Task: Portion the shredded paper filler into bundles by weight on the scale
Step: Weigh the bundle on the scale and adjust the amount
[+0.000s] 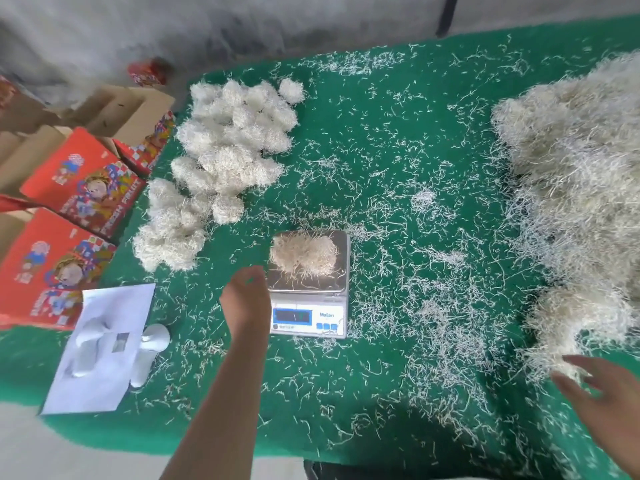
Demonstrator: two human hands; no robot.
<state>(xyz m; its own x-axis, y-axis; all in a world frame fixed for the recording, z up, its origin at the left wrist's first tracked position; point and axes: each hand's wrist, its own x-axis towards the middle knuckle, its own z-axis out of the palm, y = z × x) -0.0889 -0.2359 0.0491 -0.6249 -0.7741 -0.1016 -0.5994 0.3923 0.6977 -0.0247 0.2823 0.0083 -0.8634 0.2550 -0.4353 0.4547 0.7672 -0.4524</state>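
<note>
A small digital scale [309,308] with a steel pan stands on the green mat, near the middle. One bundle of cream shredded paper [304,254] lies on its pan. My left hand [246,296] hovers just left of the scale, fingers loosely apart and holding nothing. At the lower right, my right hand [604,393] is spread open at the foot of the big loose heap of shredded paper [575,188]. Several finished bundles [221,157] are piled to the upper left of the scale.
Loose paper strands litter the green mat [381,393]. Red printed fruit boxes [65,230] and open cartons [114,109] stand along the left edge. A white sheet [100,355] with white objects on and beside it lies at the front left.
</note>
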